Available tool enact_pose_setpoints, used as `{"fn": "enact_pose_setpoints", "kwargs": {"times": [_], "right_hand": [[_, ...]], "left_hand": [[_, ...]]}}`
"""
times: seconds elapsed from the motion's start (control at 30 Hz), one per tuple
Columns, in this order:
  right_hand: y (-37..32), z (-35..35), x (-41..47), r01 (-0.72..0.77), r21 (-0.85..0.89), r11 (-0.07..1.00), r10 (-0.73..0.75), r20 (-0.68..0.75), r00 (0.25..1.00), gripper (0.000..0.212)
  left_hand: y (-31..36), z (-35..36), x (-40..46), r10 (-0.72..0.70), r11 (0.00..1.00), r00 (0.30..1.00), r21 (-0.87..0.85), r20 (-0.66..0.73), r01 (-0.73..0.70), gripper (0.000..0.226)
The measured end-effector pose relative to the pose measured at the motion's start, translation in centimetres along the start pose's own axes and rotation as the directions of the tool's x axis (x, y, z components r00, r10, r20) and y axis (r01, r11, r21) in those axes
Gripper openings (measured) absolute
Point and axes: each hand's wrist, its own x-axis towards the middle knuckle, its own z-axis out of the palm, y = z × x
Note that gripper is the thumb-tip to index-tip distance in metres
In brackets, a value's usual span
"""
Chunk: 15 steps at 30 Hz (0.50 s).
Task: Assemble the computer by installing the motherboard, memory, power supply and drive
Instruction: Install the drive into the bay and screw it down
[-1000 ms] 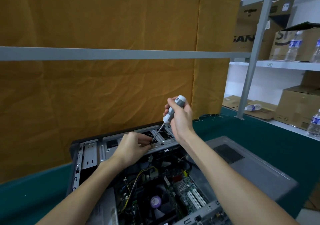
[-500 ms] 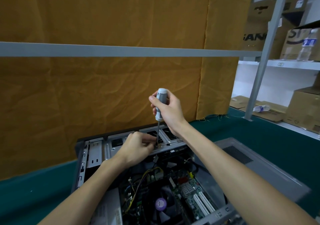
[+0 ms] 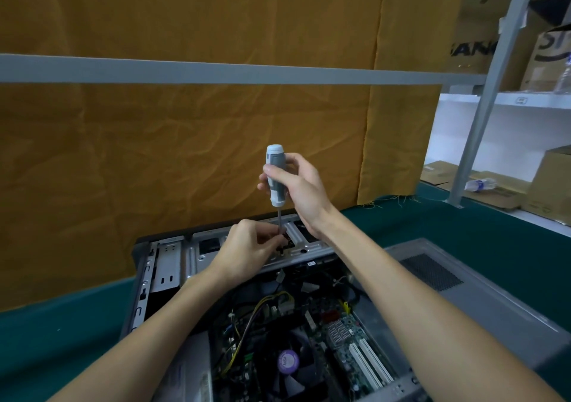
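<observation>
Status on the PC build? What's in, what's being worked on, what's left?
Done: motherboard sits in the case, cooler fan and cables in place. In hand: right hand holds the screwdriver upright, tip at the metal drive bracket; left hand pinches at the tip, probably steadying a screw. Left: finishing that fastening. Memory and power supply can't be confirmed from this view.
</observation>
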Motion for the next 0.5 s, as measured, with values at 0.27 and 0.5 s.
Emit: {"fn": "enact_pose_setpoints", "kwargs": {"times": [0.27, 0.5], "right_hand": [[0.07, 0.27, -0.11, -0.005, -0.012, 1.0, 0.006, 0.02, 1.0, 0.02], [0.0, -0.1, -0.34, -0.005, -0.089, 0.996, 0.01, 0.058, 0.998, 0.029]], "left_hand": [[0.9, 0.9, -0.12, 0.038, 0.999, 0.985, 0.029, -0.17, -0.034, 0.01], [0.63, 0.35, -0.16, -0.027, 0.989, 1.0, -0.146, 0.011, 0.029, 0.028]]}}
